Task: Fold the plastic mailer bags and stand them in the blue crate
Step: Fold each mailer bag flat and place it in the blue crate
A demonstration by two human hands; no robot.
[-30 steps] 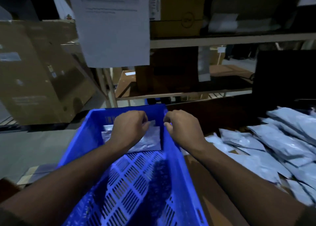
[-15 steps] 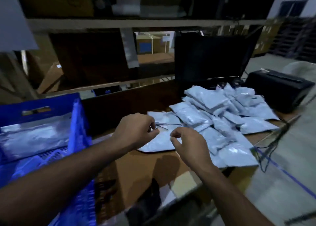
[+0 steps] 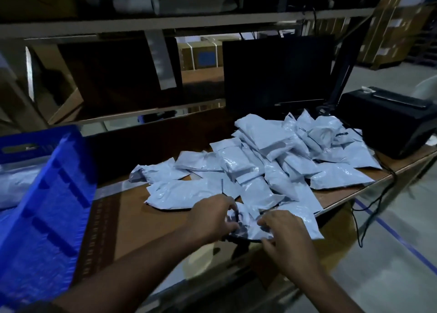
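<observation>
Blue crate [image 3: 47, 194], left: I count few mailers in. Pile [image 3: 272, 161] remains. Both hands [image 3: 214, 217] [image 3: 287, 235] pinch one near mailer [image 3: 248, 220], fingers curled.

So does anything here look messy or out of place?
The mailer bags lie in a loose, overlapping heap on the table, some crumpled. The nearest bag, held by both hands, juts past the table's front edge. Nothing looks spilled or torn.

The pale grey crumpled plastic mailer bag [image 3: 246, 225] is motion-blurred between both sets of fingers; grip cannot be determined. The blue perforated plastic crate [image 3: 47, 194], left of the fingers, is cut off by the frame edge, contents indistinct.
</observation>
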